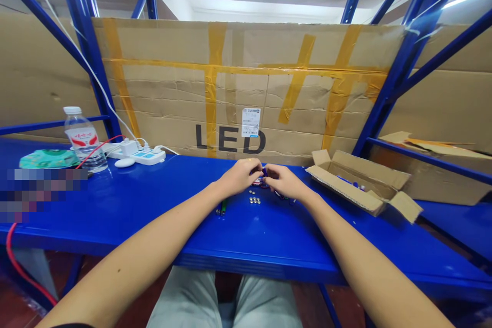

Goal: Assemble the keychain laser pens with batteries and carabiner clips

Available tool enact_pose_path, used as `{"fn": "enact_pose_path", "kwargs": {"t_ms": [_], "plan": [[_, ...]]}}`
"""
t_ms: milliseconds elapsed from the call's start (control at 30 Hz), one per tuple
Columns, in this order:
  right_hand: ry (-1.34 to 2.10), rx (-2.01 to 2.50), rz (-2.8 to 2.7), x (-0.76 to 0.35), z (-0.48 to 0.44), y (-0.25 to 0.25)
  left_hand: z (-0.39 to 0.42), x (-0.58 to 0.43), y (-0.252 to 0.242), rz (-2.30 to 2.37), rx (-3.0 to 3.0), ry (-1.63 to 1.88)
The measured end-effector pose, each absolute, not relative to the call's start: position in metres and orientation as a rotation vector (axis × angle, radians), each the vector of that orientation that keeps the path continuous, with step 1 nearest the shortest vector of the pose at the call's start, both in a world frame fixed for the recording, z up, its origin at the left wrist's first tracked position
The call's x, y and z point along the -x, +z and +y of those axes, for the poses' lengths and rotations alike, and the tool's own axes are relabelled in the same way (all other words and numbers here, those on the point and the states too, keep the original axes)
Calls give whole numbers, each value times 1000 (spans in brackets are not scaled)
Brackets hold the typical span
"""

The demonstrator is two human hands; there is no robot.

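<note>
My left hand (240, 176) and my right hand (283, 180) meet over the middle of the blue table (154, 215), fingers pinched together on a small dark blue object (264, 171) between them. What exactly it is I cannot make out. Just below the hands lie several small silver button cells (254, 198). A green and dark pen-like stick (221, 208) lies under my left wrist. A few small red and dark parts (258, 183) sit right under the fingers.
An open cardboard box (361, 184) stands to the right. At the left are a water bottle (82, 138), a white power strip (140, 155), a green packet (48, 159) and a red cable (23, 271). A taped cardboard sheet marked LED (246, 87) backs the table.
</note>
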State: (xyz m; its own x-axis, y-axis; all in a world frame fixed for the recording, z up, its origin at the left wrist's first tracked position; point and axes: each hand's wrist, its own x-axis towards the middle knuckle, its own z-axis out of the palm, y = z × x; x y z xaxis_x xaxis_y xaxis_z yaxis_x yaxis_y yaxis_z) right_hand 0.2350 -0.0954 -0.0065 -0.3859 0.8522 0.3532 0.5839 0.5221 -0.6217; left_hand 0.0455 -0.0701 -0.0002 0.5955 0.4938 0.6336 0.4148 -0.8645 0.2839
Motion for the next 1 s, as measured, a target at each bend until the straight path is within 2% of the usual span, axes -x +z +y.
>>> {"fn": "enact_pose_path", "kwargs": {"t_ms": [167,467,633,700,867,1000], "plan": [[452,1199,-2156,-235,-96,-6,-69,-46,2,733,-2681,1245],[351,1089,-2155,-236,-89,-10,-73,-44,2,599,-2903,1078],[229,1074,-2102,-241,-84,-9,-72,-39,6,727,-2912,1114],[210,1067,-2101,-243,-84,-9,-69,-36,6,847,-2945,985],[227,1087,-2117,-243,-85,-9,-62,-32,-1,979,-3062,394],[247,1138,-2123,-242,-83,-12,-58,-33,-8,958,-3031,214]]}}
